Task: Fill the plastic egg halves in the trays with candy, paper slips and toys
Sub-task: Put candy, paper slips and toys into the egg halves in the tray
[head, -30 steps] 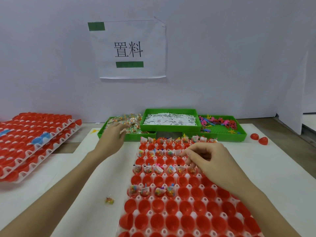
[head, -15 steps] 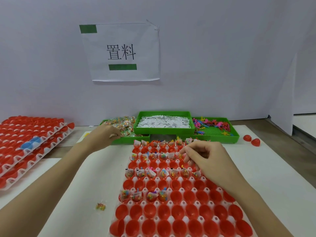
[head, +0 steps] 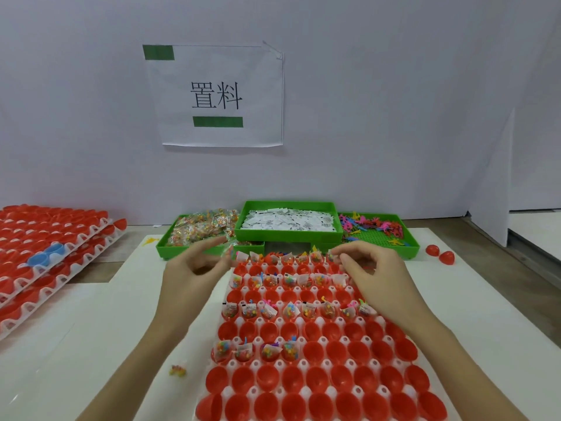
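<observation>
A white tray (head: 303,364) of red egg halves lies in front of me. Alternate rows hold candy, slips and toys, and the nearest such row has only its left few halves filled. My left hand (head: 194,265) is blurred at the tray's far-left corner and pinches a clear candy packet (head: 227,253). My right hand (head: 370,275) hovers over the far-right rows, its fingers curled and its thumb meeting the fingertips. What it holds, if anything, is hidden. Behind stand green trays of candy (head: 170,250), paper slips (head: 288,237) and toys (head: 406,247).
Stacked trays of red halves (head: 45,268) with two blue halves (head: 45,255) sit at the left. Two loose red halves (head: 440,253) lie at the right. One stray candy (head: 177,371) lies left of the tray. A white wall with a paper sign stands behind.
My left hand left the candy tray and came back to the egg tray's far-left corner. My right hand shifted up toward the far rows. The view tilted slightly.
</observation>
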### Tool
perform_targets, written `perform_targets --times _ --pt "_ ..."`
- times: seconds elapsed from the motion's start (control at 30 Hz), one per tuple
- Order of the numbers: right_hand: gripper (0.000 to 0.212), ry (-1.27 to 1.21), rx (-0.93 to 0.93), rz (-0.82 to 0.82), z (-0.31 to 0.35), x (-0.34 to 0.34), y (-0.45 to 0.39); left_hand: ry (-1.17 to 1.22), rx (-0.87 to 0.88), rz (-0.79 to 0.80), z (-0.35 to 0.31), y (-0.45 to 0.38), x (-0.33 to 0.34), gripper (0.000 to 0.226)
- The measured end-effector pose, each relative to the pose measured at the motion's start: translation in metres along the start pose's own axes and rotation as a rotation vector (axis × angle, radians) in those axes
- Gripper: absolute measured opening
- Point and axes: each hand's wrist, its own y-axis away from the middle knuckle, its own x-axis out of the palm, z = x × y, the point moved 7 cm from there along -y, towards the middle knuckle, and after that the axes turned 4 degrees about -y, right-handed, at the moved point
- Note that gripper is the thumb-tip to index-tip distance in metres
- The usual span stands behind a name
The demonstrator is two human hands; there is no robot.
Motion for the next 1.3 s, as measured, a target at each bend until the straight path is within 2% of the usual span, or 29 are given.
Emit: perform_targets --times 0.17,0.33,0.4,0.5,0.57,0.7,0.9,1.3 --pt "0.02 0.231 -0.018 0.015 -0.006 0.012 -0.058 0.128 -0.076 0.075 0.003 0.021 0.006 0.018" --pt "0.025 0.483 0.049 0.085 -0.02 0.031 -0.131 0.183 -0.07 0.123 0.001 0.026 0.006 0.008" --pt "0.026 0.606 0.086 0.144 -0.028 0.034 -0.148 0.193 -0.051 0.12 -0.001 0.028 0.009 0.008" --pt "0.036 0.768 0.1 0.314 -0.035 0.048 -0.158 0.194 -0.027 0.112 -0.002 0.028 0.007 0.008" --pt "0.036 0.812 0.093 0.357 -0.037 0.054 -0.161 0.178 -0.004 0.132 -0.003 0.028 0.007 0.008" --pt "0.021 0.759 0.118 0.31 -0.039 0.053 -0.165 0.171 0.0 0.163 -0.003 0.029 0.01 0.01" --pt "0.017 0.635 0.136 0.235 -0.053 0.045 -0.165 0.119 -0.02 0.162 0.002 0.029 0.011 0.012" --pt "0.009 0.14 -0.016 -0.175 -0.037 0.002 -0.137 0.109 -0.01 0.202 -0.004 0.032 0.015 0.022"
